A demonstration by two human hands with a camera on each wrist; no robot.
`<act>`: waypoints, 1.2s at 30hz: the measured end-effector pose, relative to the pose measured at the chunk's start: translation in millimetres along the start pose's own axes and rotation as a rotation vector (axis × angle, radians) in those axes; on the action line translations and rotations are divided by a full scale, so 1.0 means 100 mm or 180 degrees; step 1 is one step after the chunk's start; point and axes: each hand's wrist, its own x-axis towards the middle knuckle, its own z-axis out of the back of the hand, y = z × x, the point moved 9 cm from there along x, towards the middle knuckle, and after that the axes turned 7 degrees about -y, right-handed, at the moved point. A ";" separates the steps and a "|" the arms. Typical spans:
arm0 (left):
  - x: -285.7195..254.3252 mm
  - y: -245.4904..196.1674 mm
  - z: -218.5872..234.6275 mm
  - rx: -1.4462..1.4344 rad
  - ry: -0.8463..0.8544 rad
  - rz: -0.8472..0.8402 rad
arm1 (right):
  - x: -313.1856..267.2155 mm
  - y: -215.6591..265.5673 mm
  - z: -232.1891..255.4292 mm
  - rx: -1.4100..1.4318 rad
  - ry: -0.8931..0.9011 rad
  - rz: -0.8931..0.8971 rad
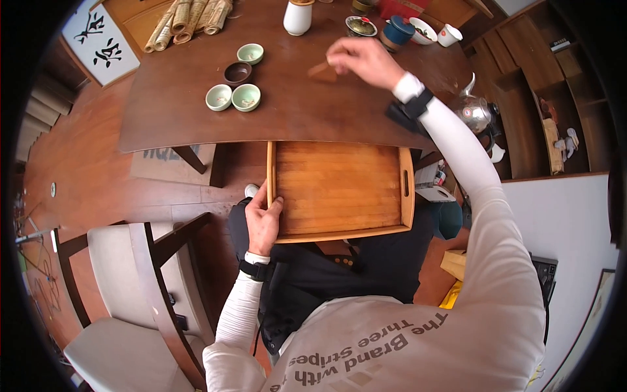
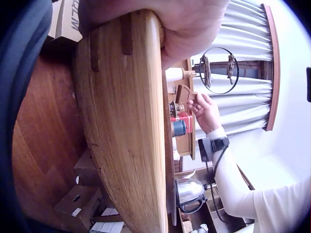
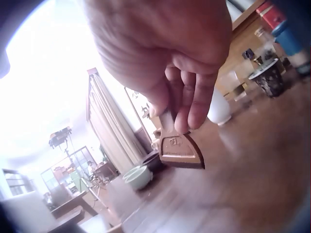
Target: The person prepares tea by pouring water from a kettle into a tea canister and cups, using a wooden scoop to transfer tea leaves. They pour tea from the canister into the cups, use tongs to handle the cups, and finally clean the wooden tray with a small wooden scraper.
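My left hand grips the left end of a wooden tray, its thumb on the inside of the rim. The tray is over the lap at the table's front edge, and its inside is bare. In the left wrist view the tray's side wall fills the middle. Above the table my right hand pinches a small brown scraper by its narrow handle. The scraper's flared, straight-edged blade points down in the right wrist view. Fingers cover the top of the handle.
Three pale green cups and one dark cup stand on the table at left. Toward the back are bamboo rolls, a white jar, a lidded bowl and a blue canister. A steel kettle stands at right.
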 end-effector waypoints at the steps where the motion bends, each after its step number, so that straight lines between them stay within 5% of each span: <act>1: 0.00 -0.01 0.00 -0.0050 0.0006 0.0008 | 0.27 0.03 0.00 -0.0206 -0.0123 0.0251; 6: -0.02 -0.07 0.00 -0.0073 -0.0010 0.0031 | 1.29 -0.25 -0.29 -0.0940 -0.0492 0.0395; 11: -0.02 -0.07 0.07 0.0002 0.0019 0.0180 | 1.32 -0.40 -0.54 -0.1096 -0.0561 0.0601; 13: 0.00 -0.10 0.08 -0.0012 -0.0032 -0.0056 | 1.03 -0.24 -0.55 -0.0702 -0.0267 0.0445; 19: 0.01 -0.12 0.09 -0.0016 -0.0028 -0.0087 | -0.84 0.86 -0.75 -0.0495 0.0229 0.1520; 23: 0.00 0.00 0.12 0.0011 -0.0060 -0.0132 | -1.84 1.00 -0.93 -0.0440 0.0710 0.1026; 36: -0.67 0.05 -0.07 0.0162 0.0236 -0.0038 | -3.19 0.75 0.24 -0.0035 -0.1178 -0.1155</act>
